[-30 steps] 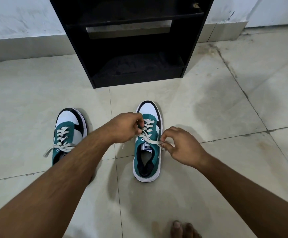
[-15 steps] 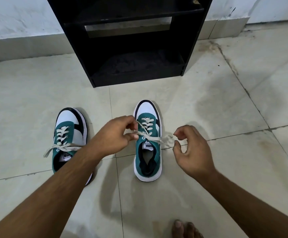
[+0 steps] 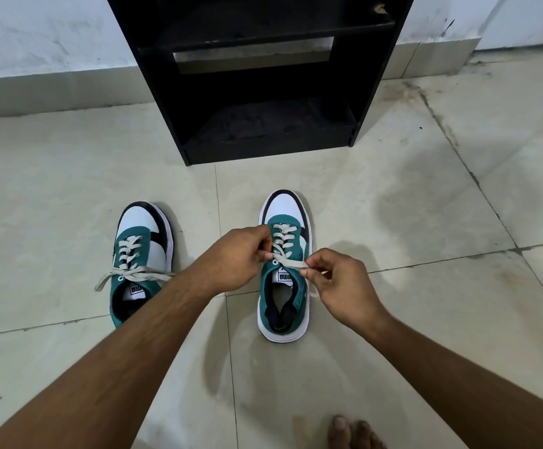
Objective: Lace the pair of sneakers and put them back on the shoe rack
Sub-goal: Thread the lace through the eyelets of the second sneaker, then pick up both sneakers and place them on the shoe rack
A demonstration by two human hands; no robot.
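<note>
Two teal, white and black sneakers stand on the tiled floor, toes pointing at the black shoe rack (image 3: 263, 137). The right sneaker (image 3: 283, 306) sits under both hands. My left hand (image 3: 231, 260) pinches the off-white lace (image 3: 291, 263) at the sneaker's left eyelets. My right hand (image 3: 338, 283) pinches the lace's other end just right of the tongue. The lace runs taut between them across the top eyelets. The left sneaker (image 3: 140, 254) stands apart, laced, its lace ends lying loose across the tongue and partly behind my left forearm.
The rack stands against a white wall (image 3: 36, 37), and I see nothing on its lower shelf. Pale floor tiles (image 3: 425, 205) with dark grout lines surround the shoes. Bare toes (image 3: 351, 432) show at the bottom edge, below the right sneaker.
My right hand first pulled the lace out to the right, then came back in close to the tongue. My left hand stayed at the eyelets, holding its lace end.
</note>
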